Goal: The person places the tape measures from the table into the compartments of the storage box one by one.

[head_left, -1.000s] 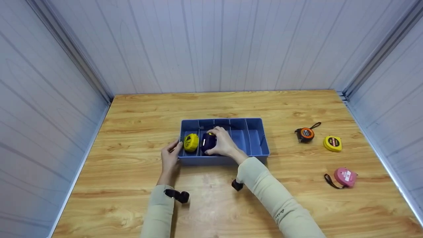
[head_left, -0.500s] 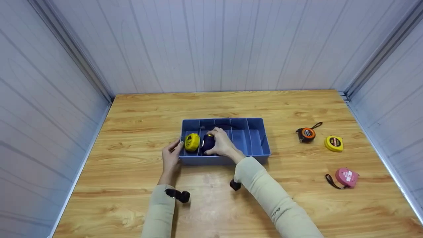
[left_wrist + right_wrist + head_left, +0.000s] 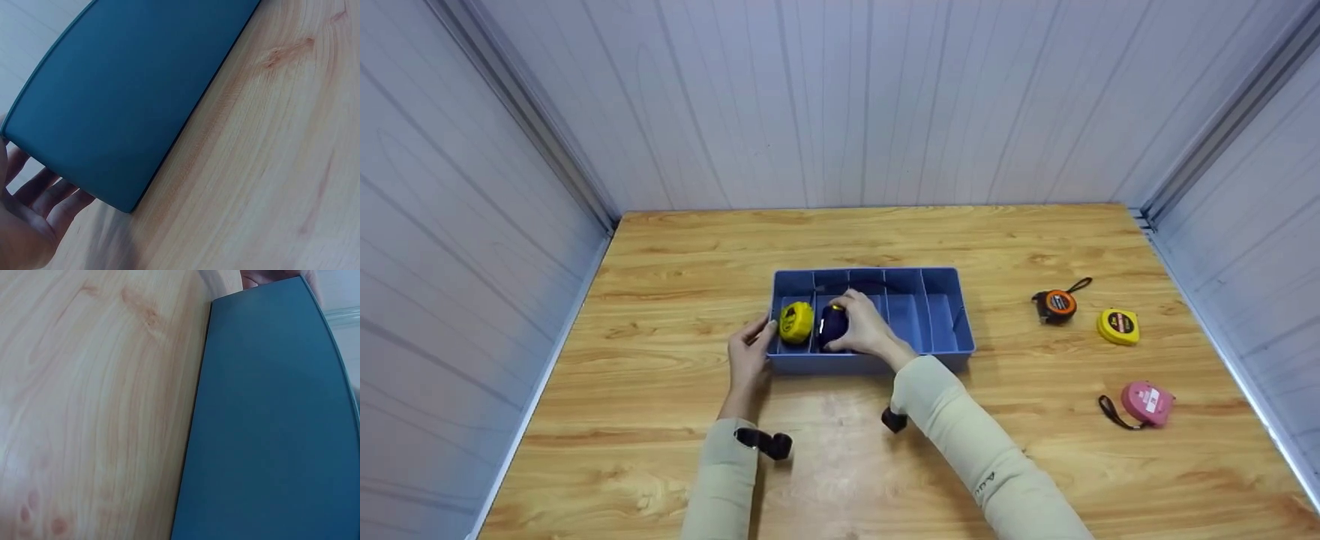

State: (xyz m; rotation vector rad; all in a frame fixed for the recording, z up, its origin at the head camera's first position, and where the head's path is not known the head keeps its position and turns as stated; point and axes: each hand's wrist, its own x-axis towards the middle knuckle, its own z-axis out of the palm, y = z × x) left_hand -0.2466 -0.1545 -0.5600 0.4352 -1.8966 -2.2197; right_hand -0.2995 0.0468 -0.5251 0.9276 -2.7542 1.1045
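A blue divided box [image 3: 870, 365] stands on the table, its several compartments side by side. My left hand [image 3: 746, 356] holds its left end, thumb at the rim; in the left wrist view the fingers [image 3: 53, 197] lie along the end wall. In the leftmost compartment sits a yellow tape measure [image 3: 796, 322]. My right hand [image 3: 866, 324] grips a dark tape measure [image 3: 831, 328] between thumb and fingers, in the second compartment from the left. A black strap [image 3: 870, 283] arches over the dividers behind it. In the right wrist view the box's front wall [image 3: 270, 416] hides the right hand.
To the right of the box lie an orange and black tape measure [image 3: 1059, 303] with a wrist strap, a yellow one [image 3: 1119, 326], and a pink one [image 3: 1147, 403] with a black strap. Pale panel walls [image 3: 840, 105] stand at the back and both sides of the wooden table [image 3: 840, 465].
The dark tape measure has turned slightly in my right hand, showing a narrower side. My left hand stays at the box's end, and the box stays in place.
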